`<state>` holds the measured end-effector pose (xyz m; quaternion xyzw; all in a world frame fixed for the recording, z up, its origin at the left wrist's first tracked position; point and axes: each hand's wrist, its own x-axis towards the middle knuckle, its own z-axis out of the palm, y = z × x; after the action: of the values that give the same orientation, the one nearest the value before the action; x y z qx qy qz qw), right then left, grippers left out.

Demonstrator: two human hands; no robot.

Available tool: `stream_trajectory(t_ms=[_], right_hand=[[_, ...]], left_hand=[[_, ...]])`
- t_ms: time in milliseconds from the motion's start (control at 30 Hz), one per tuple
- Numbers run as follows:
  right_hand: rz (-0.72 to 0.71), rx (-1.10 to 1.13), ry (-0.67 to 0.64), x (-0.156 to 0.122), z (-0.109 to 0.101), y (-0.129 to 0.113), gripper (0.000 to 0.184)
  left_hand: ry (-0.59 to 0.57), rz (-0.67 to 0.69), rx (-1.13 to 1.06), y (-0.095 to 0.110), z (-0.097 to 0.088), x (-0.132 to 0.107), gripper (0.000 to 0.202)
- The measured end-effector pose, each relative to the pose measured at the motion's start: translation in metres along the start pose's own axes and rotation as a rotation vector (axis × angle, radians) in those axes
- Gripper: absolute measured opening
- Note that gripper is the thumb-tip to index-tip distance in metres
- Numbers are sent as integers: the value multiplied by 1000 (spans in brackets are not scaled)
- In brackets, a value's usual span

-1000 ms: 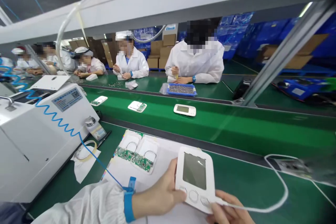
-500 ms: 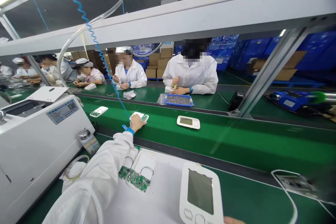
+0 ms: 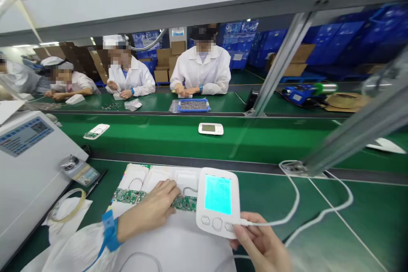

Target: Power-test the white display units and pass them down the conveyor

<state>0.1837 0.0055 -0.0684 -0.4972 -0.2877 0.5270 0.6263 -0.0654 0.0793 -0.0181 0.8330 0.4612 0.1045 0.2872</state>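
Observation:
My right hand (image 3: 259, 240) grips the lower right corner of a white handheld device (image 3: 217, 225), held upright toward me. Its screen (image 3: 218, 194) glows cyan, with three buttons below. A white cable (image 3: 270, 223) is plugged into its side by my fingers. My left hand (image 3: 153, 208), with a blue wrist strap (image 3: 111, 230), is closed over a white housing (image 3: 156, 175) with a green circuit board. Its fingertips are partly hidden. Beside it lie another open housing (image 3: 135, 174) and, at the right, a circuit board (image 3: 186, 203) partly behind the device.
A green conveyor (image 3: 153, 136) crosses ahead, carrying a white device (image 3: 211, 128) and an open housing (image 3: 97, 131). At left stand a white machine (image 3: 35, 165), a metal-capped bottle (image 3: 79, 170) and a tape roll (image 3: 68, 206). A metal post (image 3: 344, 136) rises at right. Co-workers sit opposite.
My left hand has come back from the conveyor to the row of boards. The device in my right hand now has a lit screen and a visible cable. The view has turned right.

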Motion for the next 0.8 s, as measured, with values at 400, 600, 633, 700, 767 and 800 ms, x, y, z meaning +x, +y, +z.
stream_trajectory(t_ms=[400,600,633,700,767,800], right_hand=[[-49,-35,-132,8,0,10,37],[-70,-18,-129,9,1,10,29],[-72,-19,-125,9,1,10,29],[-70,-18,-124,9,1,9,30],[-58,-20,-125,9,0,9,31],[-48,-24,-128,9,0,9,30]], left_hand=[[195,-92,-912,39,94,18,49],[149,-125,-970,33,94,19,51],[170,-135,-984,33,95,18,55],[205,-143,-1003,32,96,17,66],[206,-139,-1004,32,98,16,77],[199,-138,-997,31,98,16,81]])
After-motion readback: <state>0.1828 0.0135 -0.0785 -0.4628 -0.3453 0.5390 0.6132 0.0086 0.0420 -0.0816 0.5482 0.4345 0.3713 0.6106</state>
